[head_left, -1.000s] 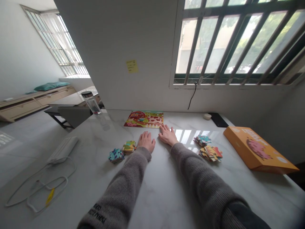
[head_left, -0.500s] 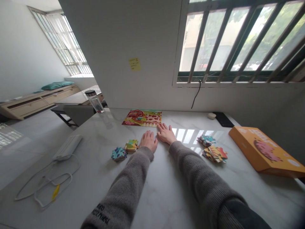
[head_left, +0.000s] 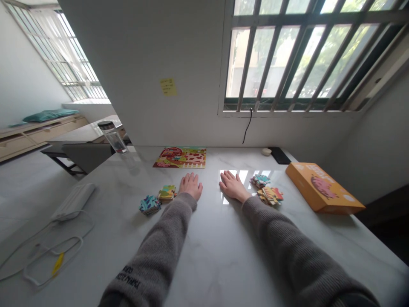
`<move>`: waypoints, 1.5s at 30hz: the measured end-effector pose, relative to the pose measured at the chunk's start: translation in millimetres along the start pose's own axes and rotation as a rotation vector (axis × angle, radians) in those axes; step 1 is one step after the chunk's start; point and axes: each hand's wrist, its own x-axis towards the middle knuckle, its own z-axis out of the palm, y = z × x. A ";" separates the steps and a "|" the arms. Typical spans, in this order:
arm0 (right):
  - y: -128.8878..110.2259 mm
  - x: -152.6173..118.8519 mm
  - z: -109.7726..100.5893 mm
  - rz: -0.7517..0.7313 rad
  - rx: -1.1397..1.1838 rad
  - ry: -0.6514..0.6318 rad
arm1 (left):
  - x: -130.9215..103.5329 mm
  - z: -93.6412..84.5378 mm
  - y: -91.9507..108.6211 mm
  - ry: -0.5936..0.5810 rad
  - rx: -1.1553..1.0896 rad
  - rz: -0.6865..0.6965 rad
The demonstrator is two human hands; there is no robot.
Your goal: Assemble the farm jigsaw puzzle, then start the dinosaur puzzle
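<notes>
both hands (head_left: 191, 186) (head_left: 232, 186) flat, empty; puzzle board (head_left: 180, 157) long axis left-right.

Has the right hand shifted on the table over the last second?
Yes. The right hand has slid to the right, away from the left hand and the assembled puzzle, and now lies flat beside the right-side piece stacks.

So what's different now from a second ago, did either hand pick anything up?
No, nothing was picked up. The right hand slid right, away from the left hand, toward the right puzzle stacks; it lies flat and empty on the table. The left hand stayed flat beside the left puzzle stacks. The finished puzzle and orange box did not move.
</notes>
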 end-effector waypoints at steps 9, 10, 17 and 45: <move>7.8 -80.5 -0.5 -0.071 -0.042 0.011 | -15.0 -5.6 3.4 -0.083 -0.012 0.081; 7.4 -85.9 -0.4 -0.076 -0.049 0.018 | -17.5 -6.8 4.3 -0.078 -0.016 0.083; 7.9 -96.9 0.7 -0.107 -0.070 0.032 | -48.2 -18.2 14.8 -0.032 -0.026 0.101; 9.6 -102.2 5.3 -0.147 -0.090 0.131 | -73.0 -75.5 -49.2 0.101 0.166 -0.216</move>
